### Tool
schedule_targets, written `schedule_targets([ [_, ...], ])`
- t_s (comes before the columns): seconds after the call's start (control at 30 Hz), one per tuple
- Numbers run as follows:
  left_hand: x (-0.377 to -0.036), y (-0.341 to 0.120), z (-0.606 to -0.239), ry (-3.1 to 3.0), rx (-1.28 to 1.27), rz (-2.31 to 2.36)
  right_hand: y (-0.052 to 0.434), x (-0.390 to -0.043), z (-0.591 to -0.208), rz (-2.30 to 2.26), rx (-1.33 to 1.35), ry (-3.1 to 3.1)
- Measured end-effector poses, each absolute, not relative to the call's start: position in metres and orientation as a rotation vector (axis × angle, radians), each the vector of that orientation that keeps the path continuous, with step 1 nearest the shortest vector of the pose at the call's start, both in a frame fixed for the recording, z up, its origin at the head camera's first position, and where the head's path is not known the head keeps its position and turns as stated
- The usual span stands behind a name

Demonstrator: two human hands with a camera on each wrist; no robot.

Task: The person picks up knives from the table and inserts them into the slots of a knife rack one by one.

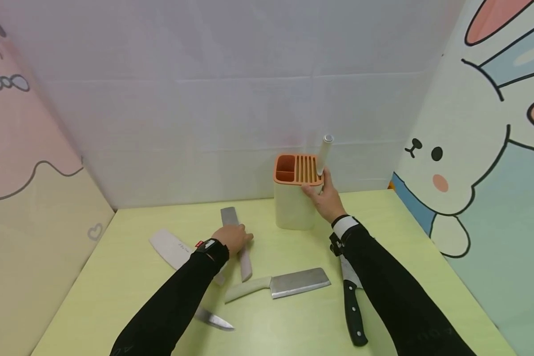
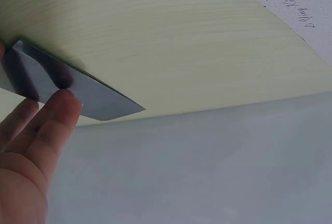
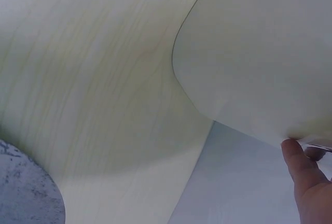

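My left hand (image 1: 233, 238) reaches across a flat-bladed kitchen knife (image 1: 244, 264) on the table. Its thumb and fingers lie along opposite edges of the knife, and the fingertips meet the shiny blade (image 2: 98, 97) in the left wrist view. My right hand (image 1: 327, 200) grips the upper right corner of a cream knife holder (image 1: 293, 210) with an orange slotted top, thumb on its front and fingers round the side. A knife with a white handle (image 1: 324, 154) stands upright in the holder's right end, just above those fingers.
A pale-bladed knife (image 1: 173, 248) lies left, partly under my left forearm. A cleaver (image 1: 300, 283) lies in front of the holder, a small knife (image 1: 215, 320) nearer me. A black-handled knife (image 1: 353, 314) lies by my right sleeve. Walls (image 1: 231, 113) enclose the table's back and sides.
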State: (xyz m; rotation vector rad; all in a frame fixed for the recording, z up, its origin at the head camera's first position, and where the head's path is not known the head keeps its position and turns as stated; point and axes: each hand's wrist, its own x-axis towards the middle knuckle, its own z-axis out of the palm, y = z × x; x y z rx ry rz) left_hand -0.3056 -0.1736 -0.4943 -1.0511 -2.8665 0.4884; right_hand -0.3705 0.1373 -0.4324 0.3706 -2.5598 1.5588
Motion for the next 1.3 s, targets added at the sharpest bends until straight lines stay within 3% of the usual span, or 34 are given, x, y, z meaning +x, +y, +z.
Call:
schedule_targets([
  [0.33, -0.304, -0.180, -0.498, -2.660, -1.115, 0.507, 0.136, -0.371, -0.434, 1.551, 0.389, -2.544],
  [0.7, -0.296, -0.185, -0.483, -2.439, -0.982, 0.569, 0.138, -0.367, -0.433, 1.545, 0.401, -2.545],
  [1.3, -0.268, -0.204, -0.358, -2.282, -0.826, -0.242, 0.137, -0.368, -0.433, 1.549, 0.386, -2.552],
])
